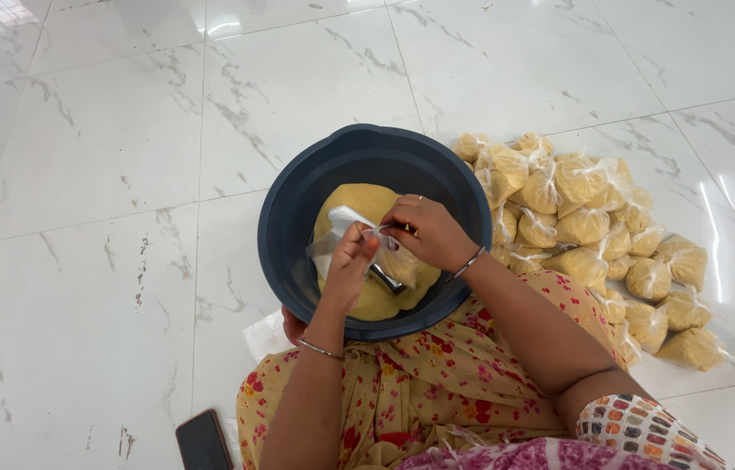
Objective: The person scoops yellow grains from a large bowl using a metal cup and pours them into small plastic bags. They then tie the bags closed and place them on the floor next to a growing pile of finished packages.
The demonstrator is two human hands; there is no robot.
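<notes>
A dark blue round tub (294,218) stands on the floor between my knees, holding a mound of yellow grainy powder (359,202). Over the tub both hands work on a small clear plastic bag (339,224). My left hand (347,265) pinches the bag's near edge from below. My right hand (424,231), with a bangle at the wrist, grips the bag's top edge next to it. A metal scoop (387,280) lies on the powder just under the hands, partly hidden.
A heap of several tied clear bags filled with the yellow powder (585,226) lies on the white marble floor right of the tub. A dark phone (203,440) lies at my left knee. A white sheet (265,335) pokes out beneath the tub.
</notes>
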